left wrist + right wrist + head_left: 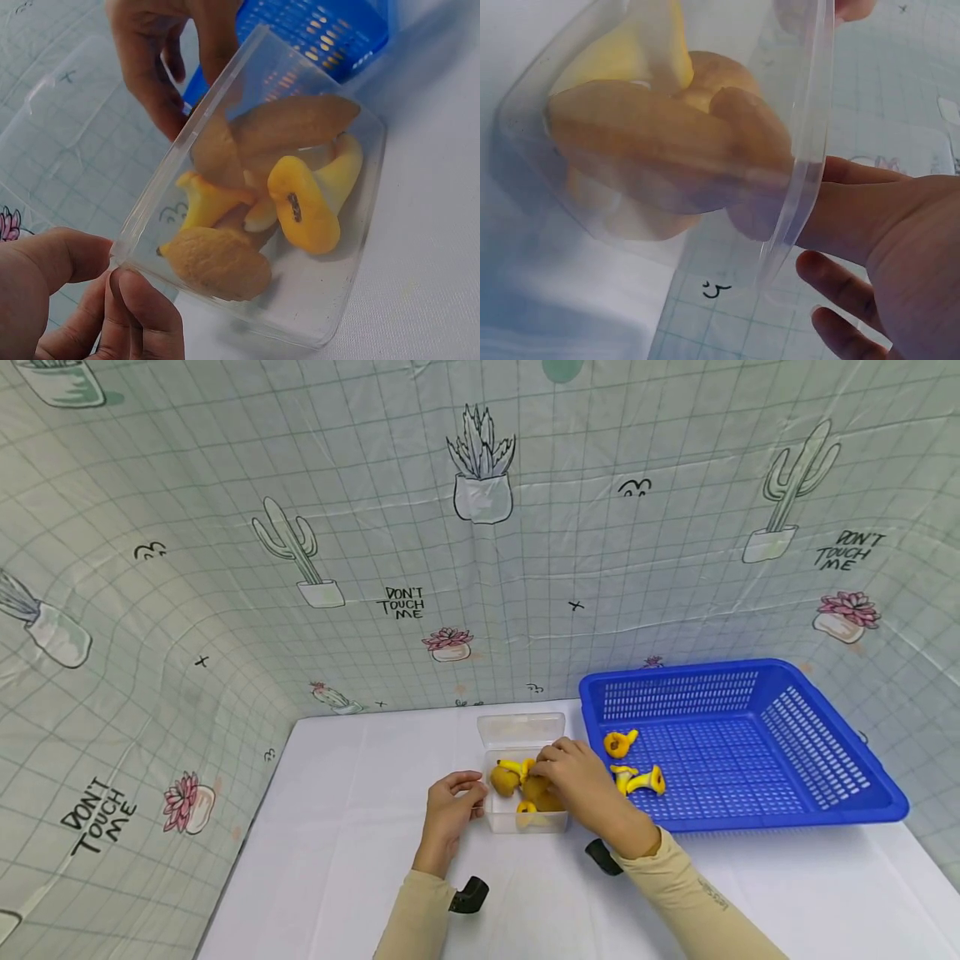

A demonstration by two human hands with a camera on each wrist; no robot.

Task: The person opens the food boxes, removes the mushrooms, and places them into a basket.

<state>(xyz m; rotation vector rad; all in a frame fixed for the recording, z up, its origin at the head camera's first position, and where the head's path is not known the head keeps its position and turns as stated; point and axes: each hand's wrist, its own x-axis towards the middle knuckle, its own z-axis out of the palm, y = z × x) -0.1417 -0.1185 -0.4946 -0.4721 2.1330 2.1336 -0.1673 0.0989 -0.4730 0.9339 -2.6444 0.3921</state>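
Observation:
A clear plastic box stands on the white table, its lid tipped back on the far side. Inside lie brown potatoes and yellow trumpet-shaped mushrooms. My left hand pinches the box's rim at the left, thumb against fingers. Over the right side, my right hand reaches down past the rim. Its fingers and thumb close around the upper end of a brown potato, which leans upright among the others; the box wall and hand partly hide this hold.
Right of the box is a blue slotted basket, with a few yellow mushrooms at its left end. A patterned cloth hangs behind and beside the white table. Black wrist mounts stick out from both sleeves.

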